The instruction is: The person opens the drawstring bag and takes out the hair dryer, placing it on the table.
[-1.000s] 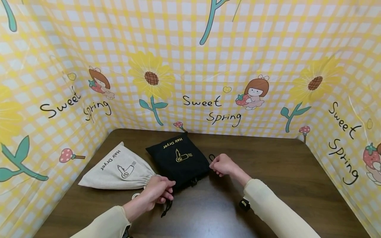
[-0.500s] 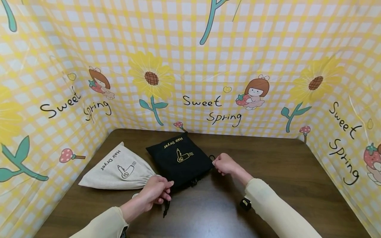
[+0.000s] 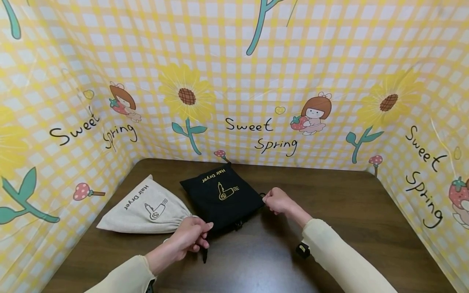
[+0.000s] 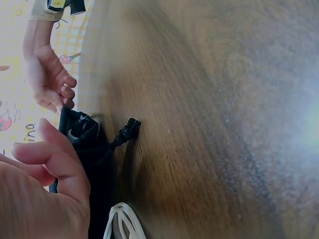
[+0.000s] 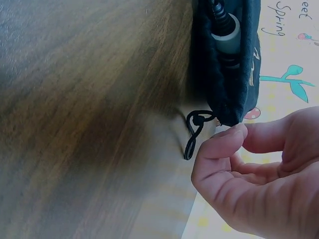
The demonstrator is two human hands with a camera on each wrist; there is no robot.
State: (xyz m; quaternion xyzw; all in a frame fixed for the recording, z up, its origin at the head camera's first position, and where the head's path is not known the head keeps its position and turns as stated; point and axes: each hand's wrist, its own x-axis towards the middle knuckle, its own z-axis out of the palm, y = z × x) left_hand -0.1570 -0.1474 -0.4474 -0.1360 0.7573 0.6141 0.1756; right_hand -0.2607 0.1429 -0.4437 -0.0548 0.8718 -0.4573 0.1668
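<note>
A black drawstring bag (image 3: 234, 205), printed "Hair Dryer" in gold, lies flat at the table's middle. My left hand (image 3: 188, 238) pinches its near left corner, close to a dangling black cord. At the right end of the bag's mouth, my right hand (image 3: 278, 201) pinches the other corner between thumb and forefinger. The mouth gapes a little. Inside, the right wrist view shows a grey ring-like end (image 5: 229, 42) with a ribbed black cord sleeve; the rest is hidden by cloth. A looped black drawstring (image 5: 193, 132) hangs beside the right fingers.
A cream drawstring bag (image 3: 154, 207), also printed "Hair Dryer", lies to the left with its gathered neck beside my left hand. Its white cord (image 4: 124, 219) shows in the left wrist view. Checked yellow cloth (image 3: 234, 81) walls the brown table (image 3: 340, 203).
My right hand has shifted slightly right and stretched the bag's mouth edge with it. The left hand has slid slightly left. The cream bag stays in place.
</note>
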